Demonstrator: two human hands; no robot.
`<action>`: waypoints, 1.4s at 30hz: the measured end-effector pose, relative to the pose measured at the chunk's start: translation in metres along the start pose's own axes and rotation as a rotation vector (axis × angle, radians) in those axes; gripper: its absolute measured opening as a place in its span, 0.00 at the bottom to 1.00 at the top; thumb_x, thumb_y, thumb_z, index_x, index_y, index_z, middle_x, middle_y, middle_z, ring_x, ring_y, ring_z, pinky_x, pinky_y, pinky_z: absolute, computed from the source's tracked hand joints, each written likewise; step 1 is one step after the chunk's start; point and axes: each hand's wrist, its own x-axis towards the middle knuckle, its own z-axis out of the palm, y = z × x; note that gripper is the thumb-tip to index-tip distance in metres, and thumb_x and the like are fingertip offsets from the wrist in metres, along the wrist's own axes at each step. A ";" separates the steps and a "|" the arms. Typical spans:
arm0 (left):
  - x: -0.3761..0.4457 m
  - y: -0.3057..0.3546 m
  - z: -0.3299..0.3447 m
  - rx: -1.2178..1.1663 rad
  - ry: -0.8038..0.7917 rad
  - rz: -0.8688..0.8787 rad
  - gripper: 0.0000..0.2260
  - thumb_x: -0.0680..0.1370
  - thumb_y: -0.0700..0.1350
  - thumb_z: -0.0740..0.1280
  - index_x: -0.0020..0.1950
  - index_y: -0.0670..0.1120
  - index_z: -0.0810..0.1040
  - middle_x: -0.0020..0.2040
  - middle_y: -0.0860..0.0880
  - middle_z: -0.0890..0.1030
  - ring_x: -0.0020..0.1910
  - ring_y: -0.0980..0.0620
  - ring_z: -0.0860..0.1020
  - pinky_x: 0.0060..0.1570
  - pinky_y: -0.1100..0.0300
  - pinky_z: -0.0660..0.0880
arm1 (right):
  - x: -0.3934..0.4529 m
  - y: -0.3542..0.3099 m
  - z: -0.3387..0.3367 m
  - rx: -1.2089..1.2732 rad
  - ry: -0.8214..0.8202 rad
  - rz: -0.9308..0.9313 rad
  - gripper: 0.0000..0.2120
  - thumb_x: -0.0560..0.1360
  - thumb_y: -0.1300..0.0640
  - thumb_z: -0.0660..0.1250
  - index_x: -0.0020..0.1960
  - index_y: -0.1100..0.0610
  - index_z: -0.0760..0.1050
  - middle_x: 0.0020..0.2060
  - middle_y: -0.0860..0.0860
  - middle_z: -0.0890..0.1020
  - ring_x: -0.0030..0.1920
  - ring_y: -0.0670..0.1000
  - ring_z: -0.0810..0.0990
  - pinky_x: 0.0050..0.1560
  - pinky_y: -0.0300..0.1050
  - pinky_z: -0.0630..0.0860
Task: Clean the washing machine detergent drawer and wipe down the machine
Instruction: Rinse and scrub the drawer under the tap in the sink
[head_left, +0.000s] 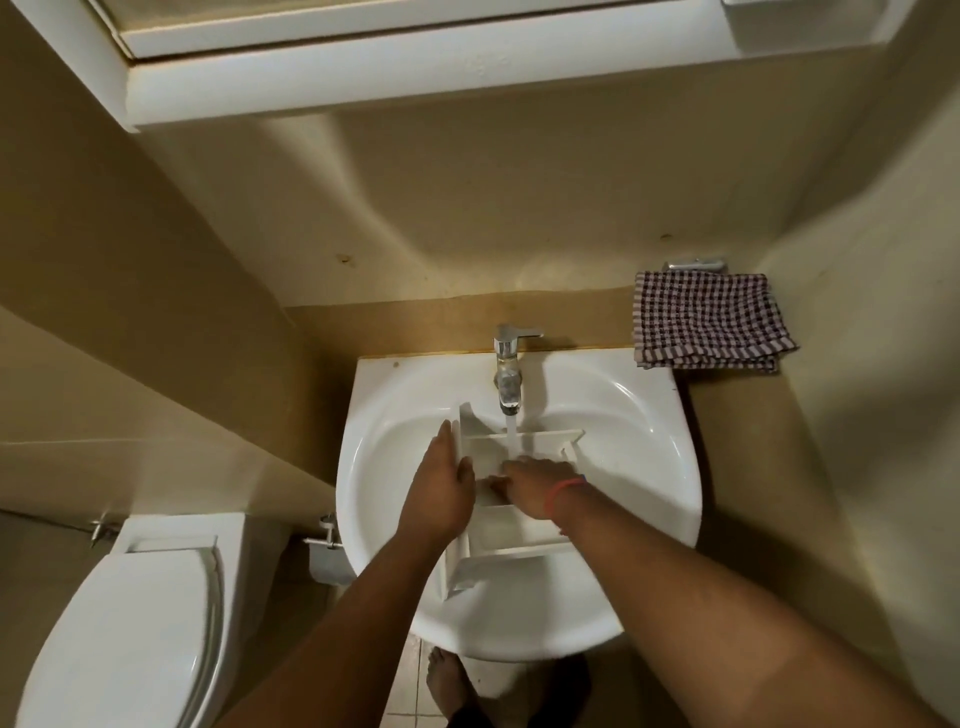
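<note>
Detergent drawer (511, 538) lies in the white sink (644, 467). The left hand (441, 486) grips its left wall, fingers curled round it; the right hand (535, 486) presses inside a compartment, fingers bent. Farther back, water falls from the faucet (508, 371).

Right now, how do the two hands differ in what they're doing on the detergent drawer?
The left hand grips the detergent drawer by its left side wall; the right hand reaches inside a compartment, fingers down. The right hand sits beside the running water; the left hand stays clear of it. Both touch the drawer over the sink.
</note>
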 end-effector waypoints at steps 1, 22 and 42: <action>0.000 -0.001 0.001 0.006 0.003 0.000 0.26 0.83 0.47 0.57 0.80 0.47 0.54 0.77 0.46 0.66 0.73 0.45 0.68 0.71 0.50 0.66 | -0.001 0.012 -0.001 -0.035 0.022 0.061 0.28 0.79 0.35 0.53 0.62 0.55 0.76 0.58 0.57 0.80 0.56 0.60 0.78 0.56 0.52 0.74; 0.007 -0.007 0.008 0.009 0.038 0.010 0.26 0.83 0.48 0.57 0.80 0.49 0.54 0.76 0.48 0.66 0.74 0.46 0.65 0.75 0.42 0.57 | 0.023 -0.030 0.004 0.039 0.017 -0.203 0.11 0.77 0.59 0.65 0.58 0.61 0.75 0.55 0.59 0.79 0.52 0.59 0.79 0.55 0.50 0.76; 0.006 -0.007 0.006 0.076 0.020 -0.005 0.27 0.84 0.49 0.55 0.81 0.53 0.47 0.79 0.49 0.60 0.78 0.47 0.56 0.75 0.41 0.50 | 0.023 0.018 -0.002 -0.103 0.018 0.007 0.31 0.72 0.36 0.65 0.68 0.55 0.72 0.64 0.58 0.76 0.60 0.59 0.77 0.59 0.49 0.75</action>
